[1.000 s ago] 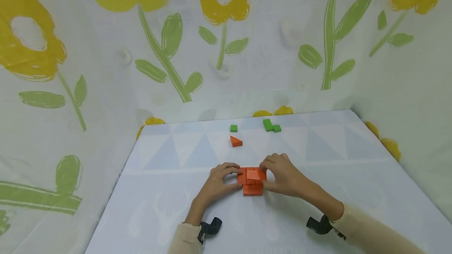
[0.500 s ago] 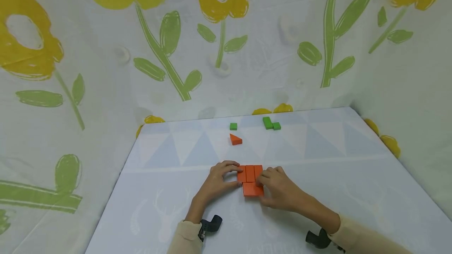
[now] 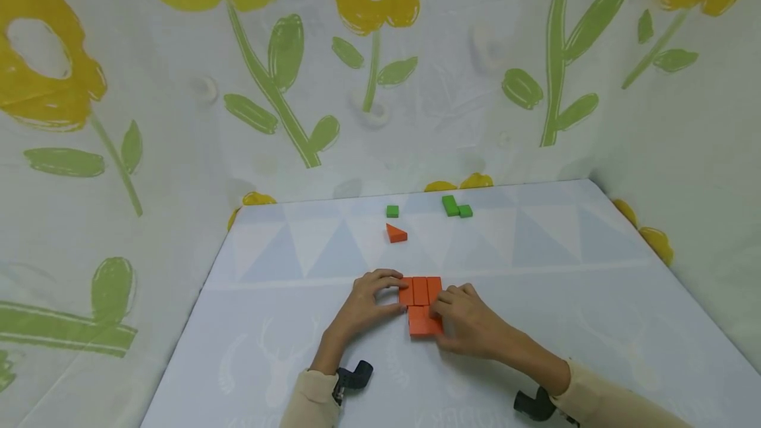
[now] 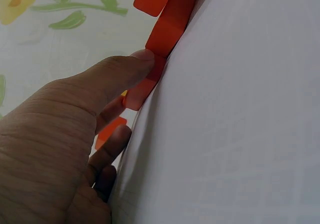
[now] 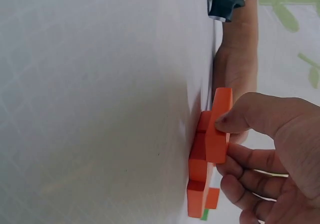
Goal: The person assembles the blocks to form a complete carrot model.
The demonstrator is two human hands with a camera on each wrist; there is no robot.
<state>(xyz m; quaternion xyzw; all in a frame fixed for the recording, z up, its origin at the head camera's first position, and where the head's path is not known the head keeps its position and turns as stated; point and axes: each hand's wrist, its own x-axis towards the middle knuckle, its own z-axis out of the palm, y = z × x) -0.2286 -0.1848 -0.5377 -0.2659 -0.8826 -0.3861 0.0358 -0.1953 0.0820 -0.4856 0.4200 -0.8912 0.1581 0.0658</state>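
Note:
Three orange wooden blocks [image 3: 420, 290] lie side by side in a row on the table. My left hand [image 3: 367, 301] holds the row's left end block [image 4: 146, 87], thumb on its near side and fingers at its far side. My right hand [image 3: 472, 323] pinches another orange block [image 5: 219, 129] between thumb and fingers. This block is raised in front of the row, and in the head view it overlaps the spot of a lower orange block [image 5: 198, 156]. My right fingers cover its right end there.
An orange triangular block [image 3: 397, 234] lies behind the row. Farther back are a small green block [image 3: 392, 211] and two green blocks [image 3: 450, 205] close together. A flower-printed curtain [image 3: 452, 98] stands behind the table [image 3: 285, 335].
My right hand has brought its orange block from over the back row towards me, to over the front block, uncovering the row. My left hand has stayed at the row's left end.

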